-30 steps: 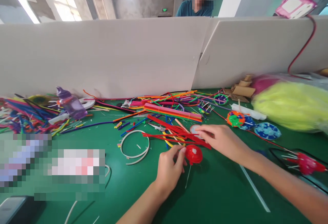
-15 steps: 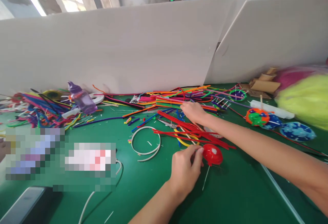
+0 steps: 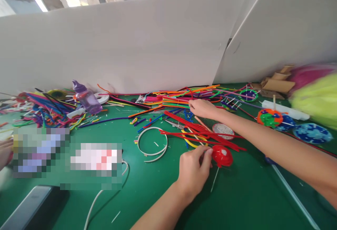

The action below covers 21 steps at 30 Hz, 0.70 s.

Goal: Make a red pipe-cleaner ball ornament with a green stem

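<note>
My left hand [image 3: 193, 168] pinches the edge of a red round piece [image 3: 222, 155], wound of fuzzy pipe cleaner, with a pale spot on top and a thin white stick hanging below. Further back, my right hand [image 3: 204, 109] has its fingers closed at a bundle of orange and green pipe cleaners [image 3: 175, 102]; the fingertips are partly hidden. Loose red pipe cleaners [image 3: 200, 132] lie between my two hands. Beside them are scissors [image 3: 177, 124] and a round dish [image 3: 223, 131] of small pale bits.
A white hoop [image 3: 138, 142] lies left of my hands. Further left are a purple bottle [image 3: 88, 98], heaped pipe cleaners [image 3: 50, 107] and another person's hand [image 3: 5, 151]. Finished-looking coloured discs [image 3: 312, 133] sit right, near a yellow bundle [image 3: 316, 96]. A white panel [image 3: 118, 47] stands behind.
The view has shifted slightly, moving everything a little right and up. My right forearm has uncovered more of the round dish. At the left edge, the other person's hand reaches further in.
</note>
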Available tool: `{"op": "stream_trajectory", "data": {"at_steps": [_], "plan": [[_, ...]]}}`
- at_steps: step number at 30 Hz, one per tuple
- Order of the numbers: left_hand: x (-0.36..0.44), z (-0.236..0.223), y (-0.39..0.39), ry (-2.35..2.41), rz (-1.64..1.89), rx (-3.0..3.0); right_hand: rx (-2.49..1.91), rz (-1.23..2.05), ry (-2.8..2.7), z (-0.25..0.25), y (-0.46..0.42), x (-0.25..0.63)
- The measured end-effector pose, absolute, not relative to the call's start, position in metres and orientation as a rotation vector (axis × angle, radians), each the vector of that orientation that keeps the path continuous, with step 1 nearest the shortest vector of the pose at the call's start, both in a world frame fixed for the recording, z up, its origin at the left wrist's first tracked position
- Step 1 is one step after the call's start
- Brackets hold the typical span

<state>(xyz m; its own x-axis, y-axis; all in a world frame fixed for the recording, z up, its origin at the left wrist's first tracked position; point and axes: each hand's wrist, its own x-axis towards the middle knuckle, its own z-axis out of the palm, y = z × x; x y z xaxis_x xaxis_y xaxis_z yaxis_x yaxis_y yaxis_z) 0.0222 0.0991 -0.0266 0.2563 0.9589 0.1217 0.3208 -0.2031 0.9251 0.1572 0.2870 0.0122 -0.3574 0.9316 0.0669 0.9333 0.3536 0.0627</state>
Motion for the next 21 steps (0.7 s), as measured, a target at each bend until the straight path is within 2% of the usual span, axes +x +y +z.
{"op": "stream_trajectory", "data": {"at_steps": [4,7,13,18,21], "plan": [[0.023,-0.026,0.099,1.196,0.960,1.691,-1.551,0.081,-2.326,0.033,0.300,0.166],[0.023,-0.026,0.099,1.194,0.961,1.696,-1.459,0.079,-2.063,0.046,0.309,0.169],[0.023,-0.026,0.098,1.196,0.969,1.702,-1.489,-0.063,-2.348,0.069,0.316,0.164],[0.023,-0.027,0.099,1.192,0.970,1.696,-1.304,0.092,-2.259,0.096,0.319,0.158],[0.024,-0.025,0.099,1.202,0.967,1.689,-1.283,0.045,-2.297,0.108,0.319,0.155]]}}
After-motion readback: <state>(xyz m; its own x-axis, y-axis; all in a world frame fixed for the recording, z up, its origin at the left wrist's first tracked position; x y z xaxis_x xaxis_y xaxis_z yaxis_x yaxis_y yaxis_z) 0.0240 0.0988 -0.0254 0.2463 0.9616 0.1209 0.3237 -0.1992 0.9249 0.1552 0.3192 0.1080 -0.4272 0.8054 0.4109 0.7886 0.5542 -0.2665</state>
